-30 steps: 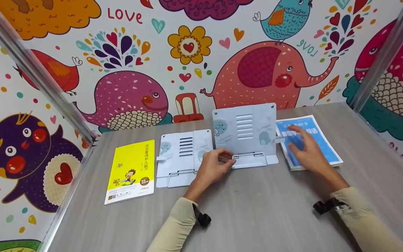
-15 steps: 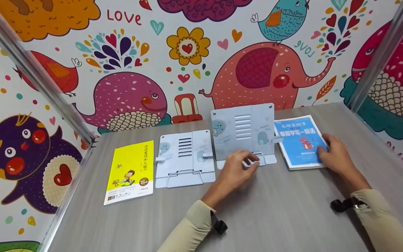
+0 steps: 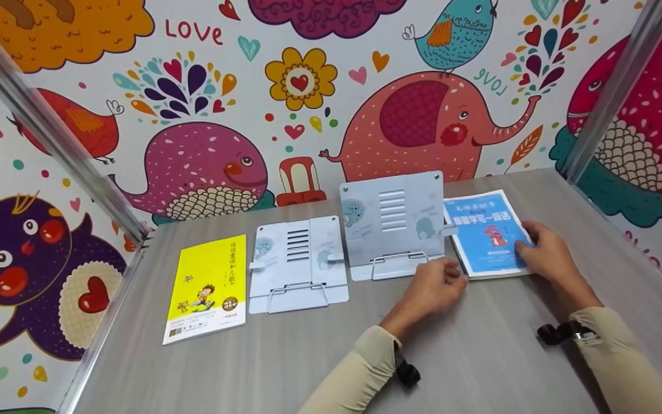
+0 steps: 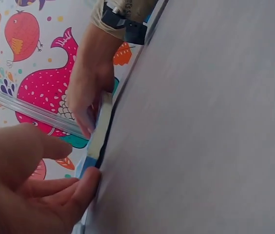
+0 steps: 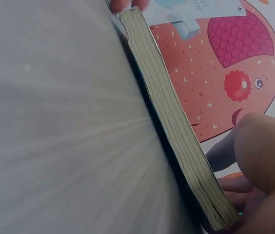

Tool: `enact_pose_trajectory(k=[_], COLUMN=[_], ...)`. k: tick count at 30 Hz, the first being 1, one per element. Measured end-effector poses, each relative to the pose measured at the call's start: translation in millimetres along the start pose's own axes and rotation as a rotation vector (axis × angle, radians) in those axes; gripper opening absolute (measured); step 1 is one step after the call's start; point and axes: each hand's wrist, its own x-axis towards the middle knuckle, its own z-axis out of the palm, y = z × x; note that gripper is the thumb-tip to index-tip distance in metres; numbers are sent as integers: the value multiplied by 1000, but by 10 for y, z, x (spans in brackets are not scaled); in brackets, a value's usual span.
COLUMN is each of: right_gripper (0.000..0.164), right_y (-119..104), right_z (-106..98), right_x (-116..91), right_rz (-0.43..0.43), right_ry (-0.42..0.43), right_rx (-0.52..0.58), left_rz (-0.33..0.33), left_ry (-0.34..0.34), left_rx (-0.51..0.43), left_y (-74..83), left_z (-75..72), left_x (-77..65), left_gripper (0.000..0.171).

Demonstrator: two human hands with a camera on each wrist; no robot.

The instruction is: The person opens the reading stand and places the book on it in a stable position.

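A thick blue book (image 3: 491, 236) lies flat on the table, its page edges (image 5: 162, 92) facing the right wrist camera. My right hand (image 3: 555, 259) grips it by the right edge, thumb on the cover; the other fingers are partly hidden. My left hand (image 3: 437, 287) is at its lower left corner. In the left wrist view, the left fingertips (image 4: 89, 183) are at the book's corner, with the thumb apart from it. Just left of the book stands a pale metal book stand (image 3: 394, 230), raised upright with its wire page holder at the bottom.
A second pale book stand (image 3: 298, 264) lies lower and flatter to the left. Beyond it lies a thin yellow book (image 3: 209, 287). A cartoon-printed wall (image 3: 302, 132) rises behind the grey table (image 3: 285, 368), with metal posts (image 3: 612, 92) at the corners.
My left hand has moved right, from the upright stand's wire holder to the blue book's left corner. My right hand came from above the cover to its right edge and stayed there.
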Motion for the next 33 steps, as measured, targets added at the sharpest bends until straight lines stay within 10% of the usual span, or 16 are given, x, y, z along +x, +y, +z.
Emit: enact_pose_trajectory(k=[22, 33], right_gripper=[73, 73], right_y=[-67, -78], right_z=[-117, -165], right_x=[-38, -51], right_rz=[278, 300], right_ry=[-49, -66], right_rx=[41, 33], left_rz=[-84, 62], left_ry=[146, 197], left_rx=[-389, -394], left_y=[-35, 44], left_z=[145, 184], left_x=[24, -28], left_gripper=[44, 39])
